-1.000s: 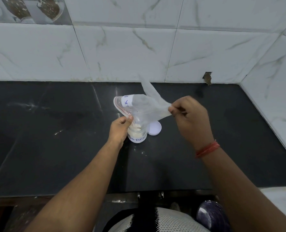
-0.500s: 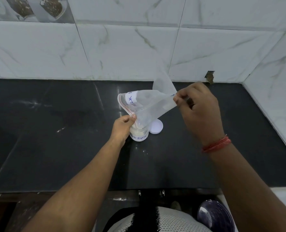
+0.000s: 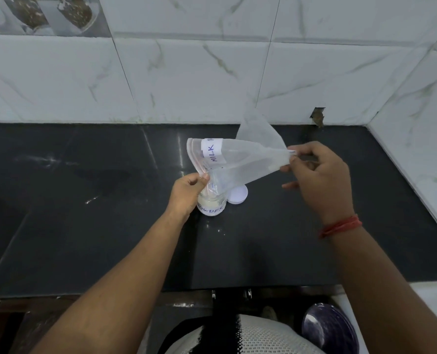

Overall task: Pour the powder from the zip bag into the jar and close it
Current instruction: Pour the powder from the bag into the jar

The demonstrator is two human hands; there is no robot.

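With the left hand pinching the bag mouth over the jar mid-table and right fingers gripping its raised corner, shaking gently should clear remaining powder.

Upended zip bag over open jar

Black polished countertop; white marble-veined wall tiles; chipped hole near right corner.
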